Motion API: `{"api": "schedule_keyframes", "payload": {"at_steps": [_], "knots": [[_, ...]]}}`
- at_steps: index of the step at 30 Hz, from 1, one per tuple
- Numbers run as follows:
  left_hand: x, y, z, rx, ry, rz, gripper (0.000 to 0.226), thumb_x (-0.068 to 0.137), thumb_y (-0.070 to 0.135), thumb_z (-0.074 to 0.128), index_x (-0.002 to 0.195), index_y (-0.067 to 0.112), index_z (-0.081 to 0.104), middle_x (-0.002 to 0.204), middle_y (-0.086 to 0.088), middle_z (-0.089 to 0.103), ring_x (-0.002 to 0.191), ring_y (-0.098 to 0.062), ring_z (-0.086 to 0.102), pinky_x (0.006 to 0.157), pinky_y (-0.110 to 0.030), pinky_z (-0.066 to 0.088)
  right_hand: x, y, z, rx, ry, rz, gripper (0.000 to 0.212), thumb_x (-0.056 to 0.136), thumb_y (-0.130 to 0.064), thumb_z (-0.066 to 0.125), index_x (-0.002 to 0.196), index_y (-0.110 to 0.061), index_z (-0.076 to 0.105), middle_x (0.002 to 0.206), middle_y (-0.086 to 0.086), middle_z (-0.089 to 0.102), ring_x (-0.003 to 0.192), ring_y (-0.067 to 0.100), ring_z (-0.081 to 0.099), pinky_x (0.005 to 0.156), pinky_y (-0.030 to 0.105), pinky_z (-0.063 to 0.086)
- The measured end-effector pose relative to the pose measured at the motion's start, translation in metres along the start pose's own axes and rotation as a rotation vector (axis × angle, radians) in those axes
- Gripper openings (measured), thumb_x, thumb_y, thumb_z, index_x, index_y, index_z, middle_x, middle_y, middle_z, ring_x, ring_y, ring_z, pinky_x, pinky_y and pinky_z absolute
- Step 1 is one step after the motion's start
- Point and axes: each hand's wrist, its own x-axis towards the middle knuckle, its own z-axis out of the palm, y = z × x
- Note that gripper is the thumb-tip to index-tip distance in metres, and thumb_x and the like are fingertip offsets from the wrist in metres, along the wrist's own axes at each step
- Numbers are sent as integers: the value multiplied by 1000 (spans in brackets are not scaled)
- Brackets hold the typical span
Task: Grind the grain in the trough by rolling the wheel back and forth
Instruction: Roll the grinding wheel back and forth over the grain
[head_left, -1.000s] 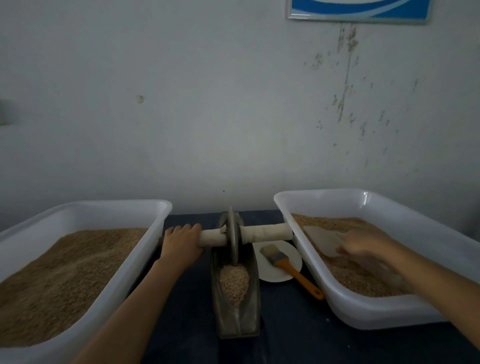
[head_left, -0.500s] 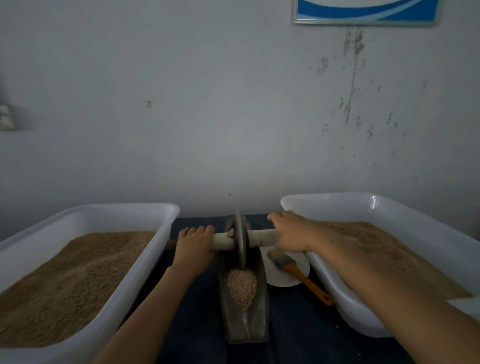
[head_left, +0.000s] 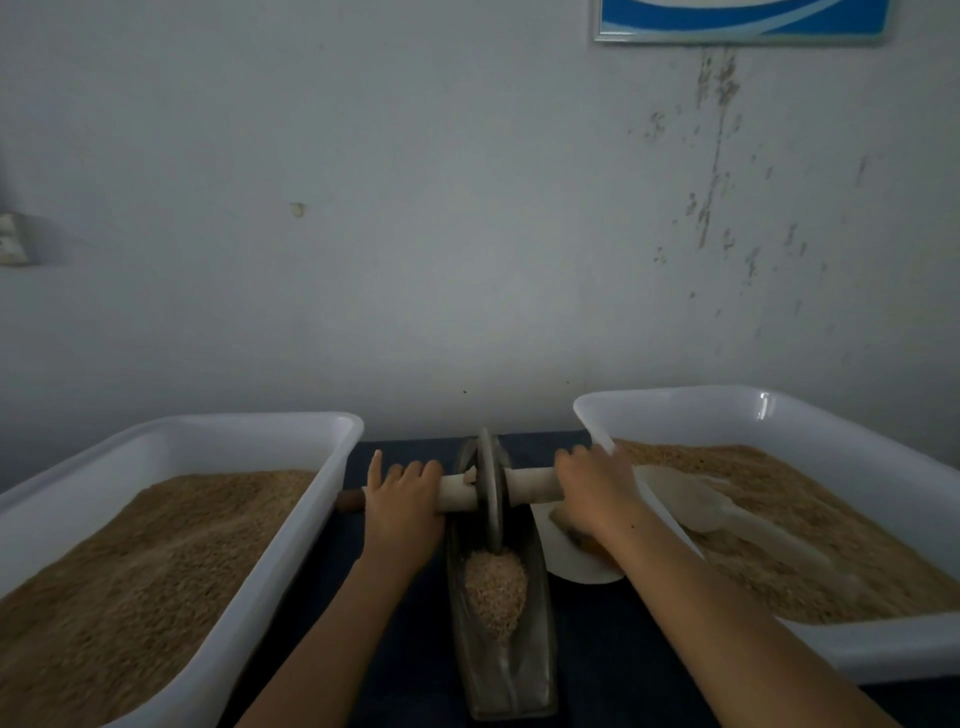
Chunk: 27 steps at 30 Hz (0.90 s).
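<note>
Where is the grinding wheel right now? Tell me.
In the head view the wheel stands upright at centre, at the far end of the trough, between the left hand and right hand gripping its axle.

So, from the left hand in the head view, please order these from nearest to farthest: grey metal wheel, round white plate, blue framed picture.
From the left hand:
1. Grey metal wheel, just right.
2. Round white plate, beyond the trough.
3. Blue framed picture, high on the wall.
</note>
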Motion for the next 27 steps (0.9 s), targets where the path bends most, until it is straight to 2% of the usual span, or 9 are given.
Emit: {"api": "schedule_keyframes", "payload": {"at_steps": [2, 4, 6, 9, 13, 17, 21, 23, 27], "knots": [[-1, 0, 0, 0, 3, 1, 23, 91, 35, 49, 112, 28, 50, 113, 10, 57, 111, -13, 51, 117, -42, 5, -1, 11, 0, -31, -11, -27, 33, 92, -25, 56, 123, -15, 48, 121, 6, 55, 115, 25, 51, 101, 39, 33], [-1, 0, -1, -24, 10, -2, 24, 90, 34, 50, 113, 26, 51, 113, 8, 58, 112, -14, 51, 117, -42, 7, -2, 21, 1, -24, -15, -30, 30, 89, -14, 55, 118, -14, 50, 118, 6, 58, 109, 25, 54, 99, 36, 34], [-1, 0, -1, -39, 20, 1, 26, 90, 33, 52, 114, 25, 52, 114, 7, 58, 113, -16, 51, 116, -42, 8, -1, 26, 2, -32, -3, -45, 30, 86, -13, 57, 116, -15, 50, 116, 5, 60, 108, 24, 55, 105, 38, 30], [-1, 0, -1, -13, 3, 8, 26, 90, 34, 50, 115, 26, 50, 115, 8, 57, 113, -14, 50, 116, -40, 11, 1, 23, 7, 42, -7, -121, 51, 85, -20, 62, 132, -18, 43, 127, 2, 54, 119, 22, 50, 116, 45, 14], [4, 0, -3, 19, -36, 44, 21, 90, 30, 49, 110, 26, 48, 113, 7, 57, 108, -16, 52, 104, -33, 26, 3, 11, 11, 255, 50, -198, 70, 82, -10, 58, 145, -22, 30, 141, 1, 42, 132, 23, 36, 117, 44, 14], [7, 1, -4, 21, -53, 50, 20, 89, 27, 49, 109, 25, 48, 112, 7, 57, 105, -16, 53, 94, -30, 32, 12, 14, 10, 102, 74, -17, 44, 90, -15, 54, 133, -15, 41, 134, 6, 48, 125, 26, 42, 103, 41, 32], [6, 0, -2, -7, -45, 50, 20, 89, 27, 51, 108, 26, 48, 110, 7, 57, 103, -16, 53, 93, -31, 33, 28, 17, 5, -6, 73, 97, 22, 93, -12, 50, 114, -14, 56, 117, 3, 60, 114, 21, 50, 99, 35, 35], [6, -1, -1, -20, -39, 55, 20, 88, 27, 52, 108, 27, 49, 109, 8, 57, 102, -15, 53, 93, -31, 33, 37, 16, 6, 37, 83, 156, 20, 94, -9, 49, 111, -14, 58, 116, 4, 60, 114, 21, 49, 98, 33, 36], [5, -2, 1, -31, -20, 61, 20, 87, 27, 52, 107, 28, 49, 107, 10, 57, 101, -13, 53, 92, -29, 32, 50, 9, 11, 99, 38, 260, 27, 95, -10, 52, 122, -7, 52, 127, 10, 53, 124, 25, 43, 102, 33, 38]]}}
